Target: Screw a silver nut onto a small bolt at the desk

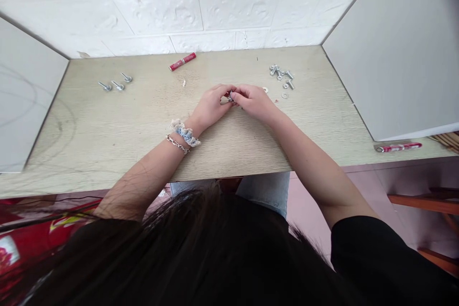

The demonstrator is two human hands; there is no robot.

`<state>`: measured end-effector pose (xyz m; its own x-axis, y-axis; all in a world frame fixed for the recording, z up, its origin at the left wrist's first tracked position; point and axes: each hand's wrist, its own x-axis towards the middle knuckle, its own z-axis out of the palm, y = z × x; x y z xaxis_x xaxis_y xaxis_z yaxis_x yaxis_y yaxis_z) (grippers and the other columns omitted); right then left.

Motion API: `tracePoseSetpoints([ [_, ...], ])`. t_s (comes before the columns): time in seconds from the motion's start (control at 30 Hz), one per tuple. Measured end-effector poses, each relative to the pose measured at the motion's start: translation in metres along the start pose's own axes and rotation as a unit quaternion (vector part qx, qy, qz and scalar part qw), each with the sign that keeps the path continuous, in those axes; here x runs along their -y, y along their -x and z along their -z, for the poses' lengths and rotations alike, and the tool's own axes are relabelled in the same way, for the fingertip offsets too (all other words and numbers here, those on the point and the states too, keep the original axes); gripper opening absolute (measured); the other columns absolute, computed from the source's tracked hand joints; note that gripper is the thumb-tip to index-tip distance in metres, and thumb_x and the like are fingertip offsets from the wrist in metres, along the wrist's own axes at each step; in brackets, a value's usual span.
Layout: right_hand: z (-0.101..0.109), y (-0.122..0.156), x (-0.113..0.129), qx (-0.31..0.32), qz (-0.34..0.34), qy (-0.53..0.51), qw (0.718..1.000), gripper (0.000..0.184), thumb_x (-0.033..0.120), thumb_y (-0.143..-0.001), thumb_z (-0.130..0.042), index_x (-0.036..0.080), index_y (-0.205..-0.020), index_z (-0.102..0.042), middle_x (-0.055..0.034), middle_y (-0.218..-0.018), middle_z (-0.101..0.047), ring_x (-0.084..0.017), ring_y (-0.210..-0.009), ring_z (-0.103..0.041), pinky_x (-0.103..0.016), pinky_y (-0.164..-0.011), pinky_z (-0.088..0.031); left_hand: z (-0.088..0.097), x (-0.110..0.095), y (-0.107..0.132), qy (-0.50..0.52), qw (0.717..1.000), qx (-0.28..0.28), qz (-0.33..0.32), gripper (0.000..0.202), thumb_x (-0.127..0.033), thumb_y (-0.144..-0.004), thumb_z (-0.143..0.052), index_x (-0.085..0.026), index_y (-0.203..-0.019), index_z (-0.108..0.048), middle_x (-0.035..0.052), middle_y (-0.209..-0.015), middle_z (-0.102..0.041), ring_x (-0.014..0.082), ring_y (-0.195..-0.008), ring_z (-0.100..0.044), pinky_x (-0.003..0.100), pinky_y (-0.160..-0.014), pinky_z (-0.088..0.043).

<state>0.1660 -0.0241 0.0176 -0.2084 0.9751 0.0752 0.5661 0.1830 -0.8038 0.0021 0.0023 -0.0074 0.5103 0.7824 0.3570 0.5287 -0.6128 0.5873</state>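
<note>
Near the middle of the wooden tabletop (229, 148), my left hand (210, 107) and my right hand (256, 102) meet fingertip to fingertip. Both are closed on a small silver bolt (230, 97), mostly hidden by the fingers. Whether a nut or washer is on it I cannot make out. Close to my right hand lie a pale washer (265, 89) and a thin ring washer (284, 95). Beyond these is a loose pile of silver bolts and nuts (278, 71). Off to the left, three bolts (117, 86) with parts fitted at their head ends lie in a slanting row.
A red tube (182, 61) lies towards the white brick wall (236, 9), with a small white scrap (184, 83) near it. Grey-white panels stand at the left (28, 100) and right (398, 57). Another red tube (398, 147) sits by the right front edge.
</note>
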Motion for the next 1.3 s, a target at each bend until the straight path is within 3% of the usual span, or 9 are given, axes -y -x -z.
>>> tracePoseSetpoints([
  [0.23,0.0008,0.0016,0.0006,0.021,-0.002,0.063,0.998,0.024,0.030,-0.089,-0.049,0.014,-0.086,-0.066,-0.0040,-0.082,-0.067,-0.017,-0.079,-0.056,-0.029,-0.073,-0.039,0.0027,-0.0030,0.0004,0.002,0.999,0.052,0.015,0.036,-0.015,-0.082,-0.051,-0.016,-0.114,-0.065,0.0051,-0.105,-0.070,0.0163,-0.093,-0.062,0.030,-0.087,-0.051],
  [0.4,0.0028,0.0050,-0.0002,0.048,0.022,0.090,0.995,0.021,0.028,-0.088,-0.051,0.016,-0.092,-0.068,-0.0049,-0.085,-0.069,-0.018,-0.080,-0.056,-0.030,-0.074,-0.039,0.0027,-0.0043,-0.0003,-0.014,0.998,0.064,-0.001,0.031,-0.016,-0.080,-0.050,-0.016,-0.106,-0.068,0.0056,-0.100,-0.070,0.0188,-0.094,-0.062,0.034,-0.091,-0.049],
  [0.7,0.0063,0.0084,0.0030,0.077,0.029,0.137,0.987,0.025,0.029,-0.090,-0.050,0.016,-0.085,-0.069,-0.0059,-0.082,-0.068,-0.018,-0.080,-0.057,-0.029,-0.072,-0.035,0.0029,-0.0044,-0.0003,-0.030,0.997,0.072,-0.005,0.028,-0.015,-0.080,-0.050,-0.016,-0.100,-0.069,0.0060,-0.097,-0.069,0.0193,-0.094,-0.061,0.034,-0.092,-0.048],
  [1.1,0.0042,0.0058,-0.0003,0.058,0.032,0.114,0.991,0.026,0.027,-0.088,-0.048,0.016,-0.083,-0.071,-0.0031,-0.078,-0.068,-0.016,-0.075,-0.055,-0.029,-0.070,-0.035,0.0009,0.0036,-0.0016,-0.024,0.999,0.048,0.008,0.023,-0.018,-0.085,-0.054,-0.017,-0.099,-0.072,0.0048,-0.090,-0.069,0.0178,-0.087,-0.061,0.033,-0.087,-0.049],
  [1.3,0.0007,0.0007,-0.0058,-0.003,0.021,0.064,0.998,0.025,0.029,-0.088,-0.049,0.016,-0.083,-0.069,-0.0027,-0.080,-0.068,-0.016,-0.077,-0.056,-0.029,-0.073,-0.039,0.0016,-0.0004,-0.0008,0.032,0.999,0.025,0.027,0.023,-0.020,-0.084,-0.059,-0.018,-0.104,-0.071,0.0043,-0.095,-0.069,0.0155,-0.088,-0.063,0.030,-0.085,-0.053],
])
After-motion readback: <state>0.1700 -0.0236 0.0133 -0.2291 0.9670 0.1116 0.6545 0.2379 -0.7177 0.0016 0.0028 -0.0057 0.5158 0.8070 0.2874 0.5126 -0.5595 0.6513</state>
